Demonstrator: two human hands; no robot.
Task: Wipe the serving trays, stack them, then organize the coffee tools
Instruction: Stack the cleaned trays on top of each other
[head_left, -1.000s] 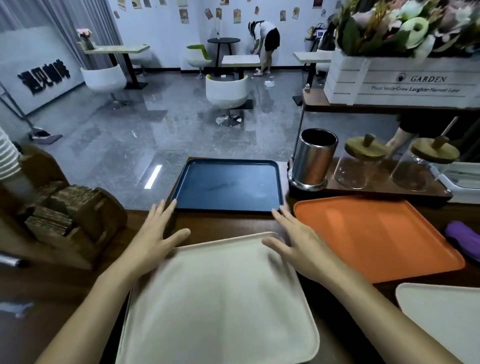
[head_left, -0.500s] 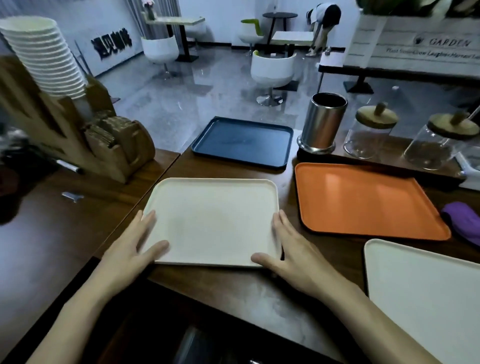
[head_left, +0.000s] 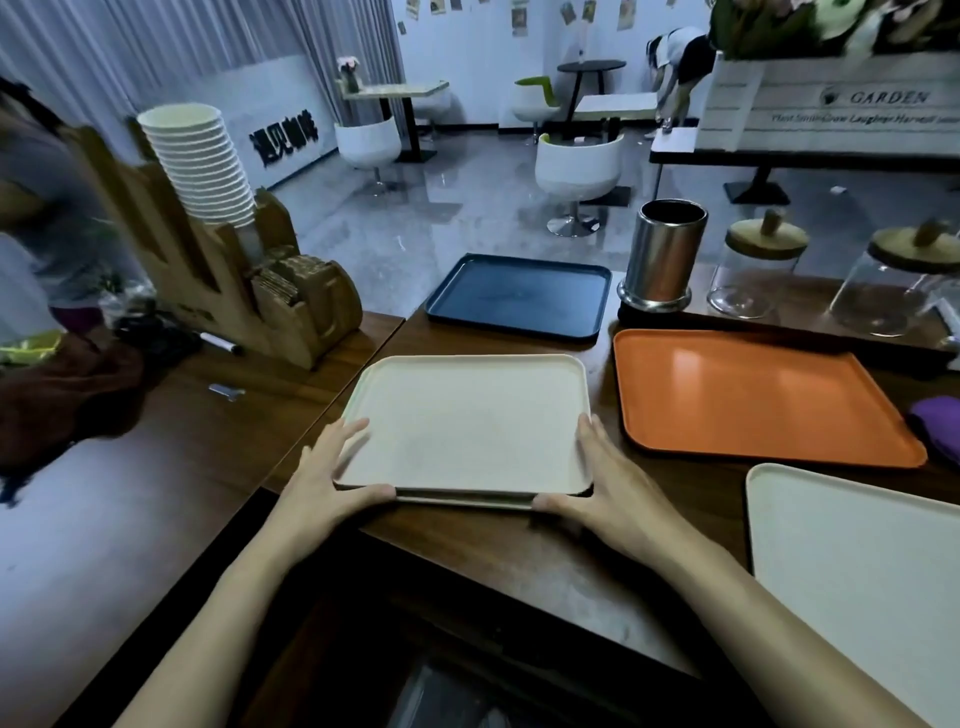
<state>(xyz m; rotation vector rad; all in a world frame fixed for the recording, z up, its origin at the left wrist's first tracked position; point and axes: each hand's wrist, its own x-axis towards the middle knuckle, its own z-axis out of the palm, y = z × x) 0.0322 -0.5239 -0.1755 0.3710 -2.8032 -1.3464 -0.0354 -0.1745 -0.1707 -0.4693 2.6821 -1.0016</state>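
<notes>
A: Your near cream tray is a plain, pale cream with no pattern on it.
B: Beyond it you have a navy tray, dark blue all over. To your right is an orange tray, bright and uniform.
A: You'll see a far cream tray at your right edge in the same pale shade, and a purple cloth past the orange.
B: Your tabletop is dark brown with a wood grain. The canister is silver metal, black inside.
A: On your left, the stacked cups are white, and their holder is light brown wood.
</notes>
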